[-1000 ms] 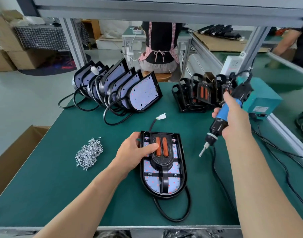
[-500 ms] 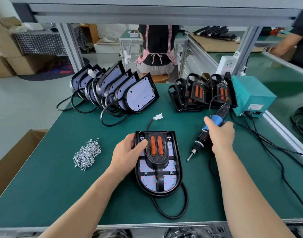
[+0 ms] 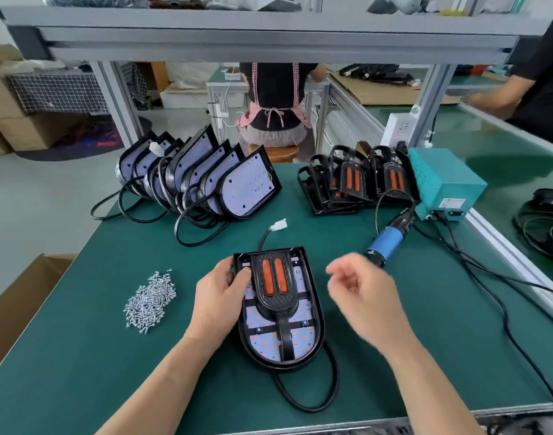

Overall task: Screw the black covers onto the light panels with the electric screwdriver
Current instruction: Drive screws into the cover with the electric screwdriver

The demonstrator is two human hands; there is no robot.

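Light panel: desk centre, black cover seated; gripped at 10 o'clock by left hand.
Right hand: fingers loosely curled, empty.
Electric screwdriver: laid at 2 o'clock.
Method: cover to be held square when driven.

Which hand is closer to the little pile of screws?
Left. The left hand grips the light panel by the edge facing the pile of screws; the right hand hovers beyond the panel's opposite edge.

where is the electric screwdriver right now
In the head view the electric screwdriver lies on the green mat on the right, just beyond the right hand, between the light panel under the left hand and the teal power box.
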